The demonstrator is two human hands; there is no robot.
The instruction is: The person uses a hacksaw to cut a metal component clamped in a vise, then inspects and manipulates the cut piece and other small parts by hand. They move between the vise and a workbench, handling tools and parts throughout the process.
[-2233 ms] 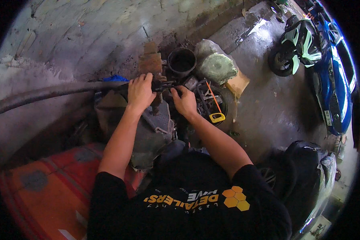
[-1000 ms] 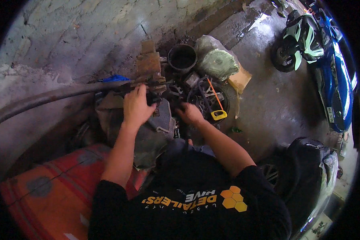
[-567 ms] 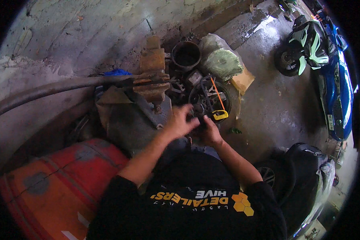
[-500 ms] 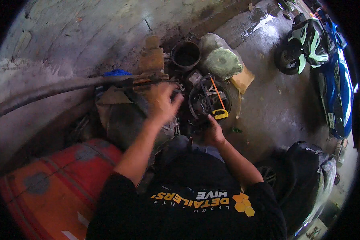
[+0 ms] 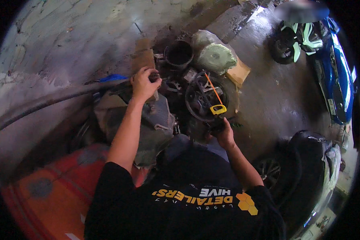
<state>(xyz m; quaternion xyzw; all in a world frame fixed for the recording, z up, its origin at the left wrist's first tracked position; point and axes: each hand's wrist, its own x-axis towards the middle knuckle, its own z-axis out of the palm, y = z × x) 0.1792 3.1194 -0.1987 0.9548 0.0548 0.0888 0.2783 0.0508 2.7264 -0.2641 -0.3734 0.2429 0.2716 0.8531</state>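
My left hand (image 5: 145, 86) is over the end of a long dark tube (image 5: 48, 103), beside an upright brown board (image 5: 143, 58). Its fingers are curled together around a small dark thing I cannot make out. At the near edge of a dark round wheel-like tub (image 5: 189, 108), my right hand (image 5: 227, 138) closes on something dark, mostly hidden by shadow. Across that tub lies a hacksaw (image 5: 218, 109) with a yellow handle and an orange strip along its blade side. Metal parts sit under the saw, too dark to name.
Behind the tub stand a dark bucket (image 5: 167, 56), a plastic-wrapped bundle (image 5: 215, 58) and a cardboard piece (image 5: 239, 73). A grey sheet (image 5: 114, 110) and a red-orange padded thing (image 5: 40, 190) lie left. Right are a blue motorbike (image 5: 337, 84) and a dark vehicle (image 5: 286, 172).
My left hand has moved left and slightly up, its fingers going from spread to curled. My right hand stays near the tub's edge, shifted slightly right. The view has tilted a little.
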